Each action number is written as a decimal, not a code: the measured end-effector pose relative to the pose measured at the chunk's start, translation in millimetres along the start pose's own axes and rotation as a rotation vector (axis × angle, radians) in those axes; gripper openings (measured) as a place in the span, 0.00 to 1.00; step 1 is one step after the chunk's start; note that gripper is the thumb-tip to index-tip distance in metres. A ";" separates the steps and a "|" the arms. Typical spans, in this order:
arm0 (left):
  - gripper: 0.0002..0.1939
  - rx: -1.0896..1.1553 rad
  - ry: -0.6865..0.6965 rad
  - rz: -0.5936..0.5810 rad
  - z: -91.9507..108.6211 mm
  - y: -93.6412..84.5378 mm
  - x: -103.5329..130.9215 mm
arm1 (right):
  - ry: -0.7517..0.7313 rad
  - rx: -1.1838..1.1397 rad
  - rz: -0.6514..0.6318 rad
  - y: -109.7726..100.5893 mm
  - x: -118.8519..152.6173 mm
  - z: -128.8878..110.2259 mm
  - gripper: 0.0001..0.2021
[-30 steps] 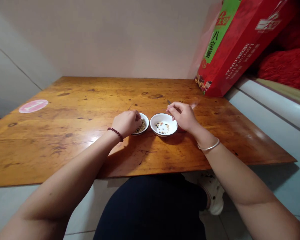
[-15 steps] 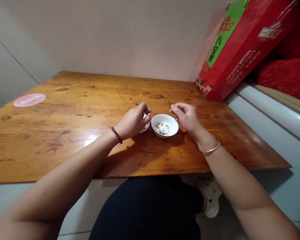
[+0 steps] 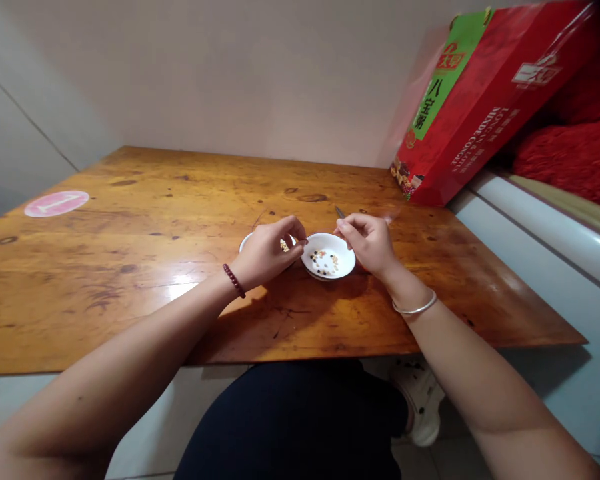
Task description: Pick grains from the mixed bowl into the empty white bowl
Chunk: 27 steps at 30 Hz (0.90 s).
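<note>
On the wooden table, a white bowl [image 3: 341,267] with a dark rim holds several small dark beans and pale yellowish grains, scattered on its bottom. My left hand [image 3: 270,248] is at this bowl's left rim, thumb and forefinger pinched on a small dark piece [image 3: 306,241] too tiny to name surely. Behind that hand, a second white bowl [image 3: 244,241] is mostly hidden, with some pale grains [image 3: 284,246] showing between the fingers. Over the first bowl's right rim, my right hand [image 3: 369,241] is closed on a thin grey pointed tool [image 3: 339,212], its tip pointing up and away.
A red and green carton [image 3: 485,107] stands at the table's back right, by the wall. Beside it lies red fabric [image 3: 570,160] on a white surface edge [image 3: 540,213]. A pink round sticker [image 3: 57,204] is on the wooden table [image 3: 130,220] at left.
My left hand has shifted right and slightly down, its pinched fingertips now at the first bowl's rim. More of the second bowl shows. My right hand keeps the tool, nearly still.
</note>
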State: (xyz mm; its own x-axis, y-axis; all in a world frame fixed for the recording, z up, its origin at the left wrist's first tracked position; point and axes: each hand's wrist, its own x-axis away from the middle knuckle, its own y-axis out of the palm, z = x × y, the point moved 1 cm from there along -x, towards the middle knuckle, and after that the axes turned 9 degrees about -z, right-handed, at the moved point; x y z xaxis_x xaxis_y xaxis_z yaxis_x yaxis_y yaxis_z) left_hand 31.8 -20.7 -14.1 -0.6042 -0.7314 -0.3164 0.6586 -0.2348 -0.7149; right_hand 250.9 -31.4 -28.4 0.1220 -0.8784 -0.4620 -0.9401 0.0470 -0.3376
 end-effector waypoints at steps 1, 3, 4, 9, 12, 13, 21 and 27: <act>0.03 -0.009 -0.005 0.005 -0.3 -0.4 0.2 | 0.000 0.006 -0.003 0.4 0.3 -0.2 0.18; 0.03 -0.018 -0.014 0.013 -1.3 -0.9 0.4 | 0.004 0.017 -0.004 0.4 0.8 -0.6 0.18; 0.04 -0.016 -0.013 0.014 -1.8 -1.0 0.5 | 0.006 0.022 -0.003 0.2 0.9 -0.7 0.18; 0.05 -0.022 0.008 0.015 -3.7 0.0 0.0 | -0.002 0.039 0.002 -1.4 1.1 0.6 0.17; 0.04 -0.038 0.012 0.014 -4.6 1.8 -1.1 | -0.010 0.038 0.003 -1.4 1.6 0.8 0.16; 0.04 -0.041 0.011 0.014 -5.1 2.5 -1.4 | -0.013 0.040 0.004 -1.2 1.9 0.6 0.16; 0.05 -0.074 -0.007 0.026 -9.3 4.6 -2.8 | -0.039 0.120 0.002 -1.4 3.9 -2.6 0.16; 0.05 -0.070 -0.024 0.022 -9.1 4.1 -2.9 | -0.058 0.218 0.018 -2.4 4.9 -3.6 0.16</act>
State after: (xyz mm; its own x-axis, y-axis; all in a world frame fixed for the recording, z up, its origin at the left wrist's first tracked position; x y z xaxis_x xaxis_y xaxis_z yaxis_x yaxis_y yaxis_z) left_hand 32.2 -13.7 -21.8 -0.5782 -0.7515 -0.3178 0.6383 -0.1739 -0.7499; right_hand 252.6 -37.5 -26.9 0.1299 -0.8482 -0.5135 -0.8520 0.1695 -0.4954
